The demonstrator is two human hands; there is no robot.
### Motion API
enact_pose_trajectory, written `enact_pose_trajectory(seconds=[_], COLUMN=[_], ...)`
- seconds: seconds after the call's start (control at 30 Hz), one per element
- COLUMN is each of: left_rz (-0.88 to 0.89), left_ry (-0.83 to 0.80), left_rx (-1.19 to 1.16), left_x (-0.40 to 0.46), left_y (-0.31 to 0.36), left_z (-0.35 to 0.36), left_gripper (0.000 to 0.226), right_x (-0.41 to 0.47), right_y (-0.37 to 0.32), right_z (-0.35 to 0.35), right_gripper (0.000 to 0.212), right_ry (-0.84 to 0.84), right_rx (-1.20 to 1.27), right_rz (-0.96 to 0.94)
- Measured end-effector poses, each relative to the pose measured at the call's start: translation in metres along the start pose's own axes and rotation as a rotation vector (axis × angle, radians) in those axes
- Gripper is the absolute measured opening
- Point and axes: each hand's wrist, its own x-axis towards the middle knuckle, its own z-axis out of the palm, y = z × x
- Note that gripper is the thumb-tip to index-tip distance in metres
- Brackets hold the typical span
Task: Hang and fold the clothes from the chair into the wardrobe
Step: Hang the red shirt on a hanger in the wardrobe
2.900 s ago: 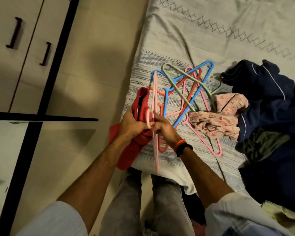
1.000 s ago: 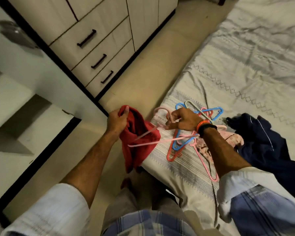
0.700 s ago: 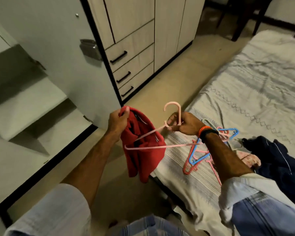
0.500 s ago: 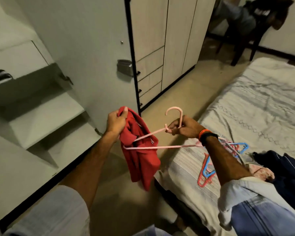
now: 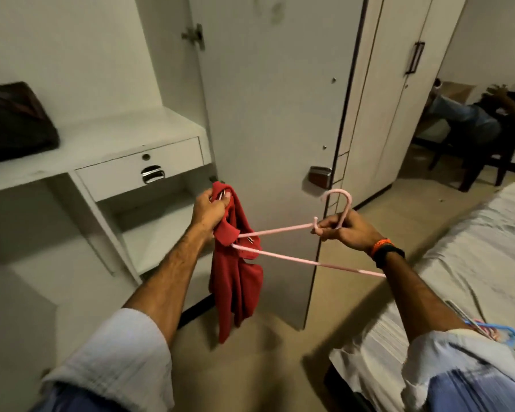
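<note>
Since half a second earlier, the view had lifted from the bed toward the open wardrobe, and both hands had risen with their load. A red garment hung in the air in front of the wardrobe, one end of a pink hanger threaded into it. The left hand, arm reaching forward, gripped the garment's top edge in curled fingers. The right hand pinched the hanger's neck below the hook. The hanging step looked half done; next, the garment probably needed settling over both hanger arms.
</note>
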Motion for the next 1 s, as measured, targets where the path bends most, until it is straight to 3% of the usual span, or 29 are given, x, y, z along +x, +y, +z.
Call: enact_pose_trajectory(seconds=[0.17, 0.43, 0.63, 0.8, 1.0], left_rz=[0.020, 0.096, 0.193, 0.248, 0.182], left_ry=[0.089, 0.172, 0.207, 0.216, 0.160], left_rx=[0.133, 0.535, 0.822, 0.875, 0.652], left_x=[-0.025, -0.041, -0.056, -0.071, -0.078], left_y=[0.028, 0.029, 0.035, 0.037, 0.045], left_z=[-0.044, -0.082, -0.097, -0.090, -0.053], left_gripper=[0.024, 0.009, 0.019, 0.030, 0.020], right_x=[0.018, 0.035, 0.044, 0.047, 0.049], right_y=[-0.024, -0.045, -0.060, -0.075, -0.095], right_z=[0.020, 0.070, 0.098, 0.118, 0.158], right_gripper=[0.010, 0.014, 0.017, 0.013, 0.015], right_ry=[-0.003, -0.091, -0.199, -0.252, -0.297], right_rx=[0.041, 0.069, 0.076, 0.130, 0.042], right_rz=[-0.082, -0.128, -0.167, -0.194, -0.229])
